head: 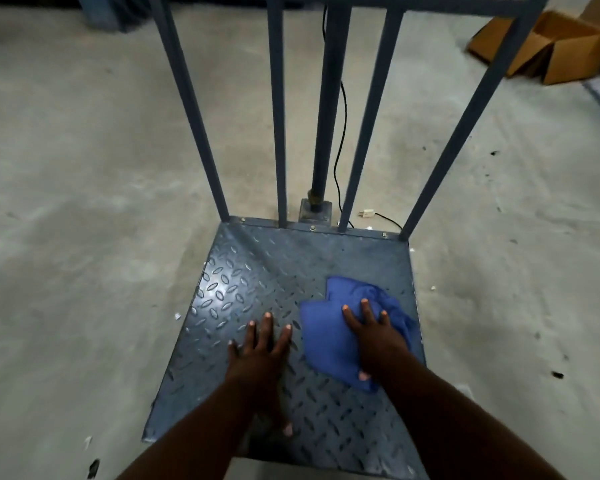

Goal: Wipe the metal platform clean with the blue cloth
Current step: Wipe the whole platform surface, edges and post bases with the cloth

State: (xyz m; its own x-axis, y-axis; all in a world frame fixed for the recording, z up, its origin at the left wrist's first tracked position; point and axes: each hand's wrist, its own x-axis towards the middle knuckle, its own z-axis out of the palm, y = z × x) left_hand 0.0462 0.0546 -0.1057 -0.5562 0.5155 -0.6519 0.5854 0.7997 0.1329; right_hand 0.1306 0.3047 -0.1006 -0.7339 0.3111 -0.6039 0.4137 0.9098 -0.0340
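Metal platform (243, 271) sits flat on the concrete floor (84, 202), blue-grey diamond-tread plate, with a railing of upright bars (278, 109) bolted along its far edge. Glare patch on the left part of the plate.

Blue cloth (329, 337) lies bunched on the right half of the platform, near the right edge but inside it. Right hand (374, 337) is pressed flat on top of the cloth, fingers spread, thumb tucked over the cloth's near edge. Not pinching it, just palm-down pressure.

Left hand (260, 355) is flat on the bare plate just beside the cloth, fingers splayed, not touching the cloth. Holds nothing.

Behind the railing: a round post (326, 116) standing on a small base plate, a black cable (340, 140) running down alongside it, and a small white plug (365, 213) on the floor at the cable end, or so it looks; that area is small and soft.

Cardboard box (555, 50), open flaps, on the floor at far right, well apart from the platform. Dark specks and white paper scraps scattered on the floor around the platform's right side.
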